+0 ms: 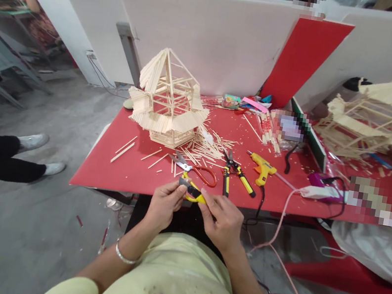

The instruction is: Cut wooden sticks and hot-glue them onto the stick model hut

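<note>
Just past the front edge of the table, both hands are closed on a yellow-and-black utility knife with a flat grey blade end. My left hand pinches that grey end. My right hand grips the yellow end. Close beyond the knife lie orange-handled scissors and yellow-and-black cutting pliers. Behind them stands a pavilion-like model of thin wooden sticks, its roof partly covered and its frame showing. Loose sticks are heaped at its base.
A yellow glue gun lies to the right, its cord running over the table edge. A white power strip is farther right. A second stick model stands beyond a low green divider, near another person's arm. White boards back the red table.
</note>
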`<state>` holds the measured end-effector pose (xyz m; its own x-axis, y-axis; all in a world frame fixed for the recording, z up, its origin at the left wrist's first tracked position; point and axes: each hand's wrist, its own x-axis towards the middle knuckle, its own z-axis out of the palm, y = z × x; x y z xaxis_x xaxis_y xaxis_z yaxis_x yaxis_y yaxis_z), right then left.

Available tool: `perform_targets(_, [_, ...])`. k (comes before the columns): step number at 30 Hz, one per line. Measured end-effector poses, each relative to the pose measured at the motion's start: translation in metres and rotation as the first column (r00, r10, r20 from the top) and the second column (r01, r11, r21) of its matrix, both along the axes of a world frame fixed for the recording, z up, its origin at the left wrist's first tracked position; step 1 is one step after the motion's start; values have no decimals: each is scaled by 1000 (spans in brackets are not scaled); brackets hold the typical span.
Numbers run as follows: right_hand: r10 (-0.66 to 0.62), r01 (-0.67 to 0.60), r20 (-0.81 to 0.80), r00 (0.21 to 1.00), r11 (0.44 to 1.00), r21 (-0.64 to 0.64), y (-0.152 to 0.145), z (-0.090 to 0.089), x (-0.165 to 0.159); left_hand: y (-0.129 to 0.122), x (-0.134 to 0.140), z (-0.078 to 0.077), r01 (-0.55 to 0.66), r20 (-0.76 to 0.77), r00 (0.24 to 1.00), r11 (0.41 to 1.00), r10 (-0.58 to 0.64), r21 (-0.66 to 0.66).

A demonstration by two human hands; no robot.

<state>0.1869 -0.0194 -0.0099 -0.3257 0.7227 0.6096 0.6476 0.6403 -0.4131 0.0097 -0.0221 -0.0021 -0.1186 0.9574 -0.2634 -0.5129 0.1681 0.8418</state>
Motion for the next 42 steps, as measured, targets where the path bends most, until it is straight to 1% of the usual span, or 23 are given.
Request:
perform_targets(3, [5,-6,-4,1000,1000,-15,0,0,0,1,-1,0,4,3,1000,1000,-4,-4])
perform_targets(8, [-35,32,72,997,998,45,0,2,3,0,-3,-5,-12,-42,999,1000,13,15])
perform_targets(13, [-64,58,100,993,996,62,0,0,2,0,-2,-7,-54,-62,997,999,54,7])
perform_targets(17, [-189,188,11,982,981,52,6,-4,1,2,-4,-2,-12,10,1000,1000,12,1])
perform_targets(19, [-220,221,-43,974,975,23,10,-3,2,3,-6,2,22,63,998,1000,-22,0])
perform_targets(21, [-195,195,-78,978,981,-11,13,-1,2,3,-10,4,39,101,994,999,-39,-3])
perform_targets(23, [-133,129,-91,987,991,-43,13,2,2,4,-12,4,32,118,993,999,-30,-11])
perform_targets(26, [-25,20,-58,998,996,-81,9,6,-1,6,-14,1,7,117,993,1000,-5,-17])
perform_targets(28, [9,-11,-22,1000,996,-92,6,7,-3,5,-14,-1,-10,91,996,1000,11,-17])
perform_targets(31, [9,-8,11,1000,996,-86,5,7,-5,3,-15,1,-11,24,1000,1000,11,-1])
perform_targets(34, [4,-3,19,1000,997,-76,4,7,-4,0,-16,4,48,-39,998,997,-46,57])
perform_targets(36, [5,-4,19,1000,997,-72,4,7,-3,-1,-16,4,64,-81,995,993,-56,97])
perform_targets(40, [5,-4,39,999,999,-35,3,6,-2,0,-13,-2,-33,-180,982,990,57,136])
perform_targets(42, [3,-2,55,998,1000,-8,2,6,-1,0,-12,-4,-61,-209,974,987,91,147])
